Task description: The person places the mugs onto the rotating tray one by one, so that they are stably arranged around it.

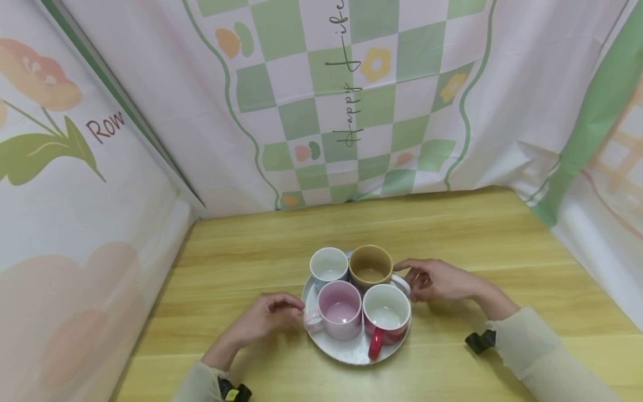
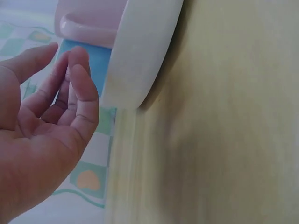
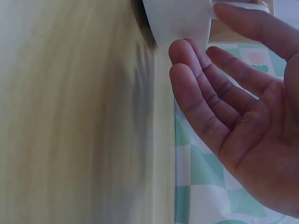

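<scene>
A round white plate (image 1: 346,353) on the table carries several mugs set close together. The pink mug (image 1: 341,329) has its handle toward the left, and the red mug (image 1: 394,334), white inside, points its handle to the front. Behind them are a pale blue mug (image 1: 329,265) and a brown mug (image 1: 370,259) with a white handle. My left hand (image 1: 266,318) is at the plate's left rim beside the pink handle, fingers loosely bent and holding nothing. On the right, my right hand (image 1: 442,279) is beside the brown mug's handle, its palm facing the plate and its fingers gently bent.
The plate stands on a wood-grain table (image 1: 241,257). Hanging cloths with a green check print (image 1: 331,111) and flower patterns enclose the back and sides. Black wrist cameras (image 1: 480,341) are worn at the sleeves.
</scene>
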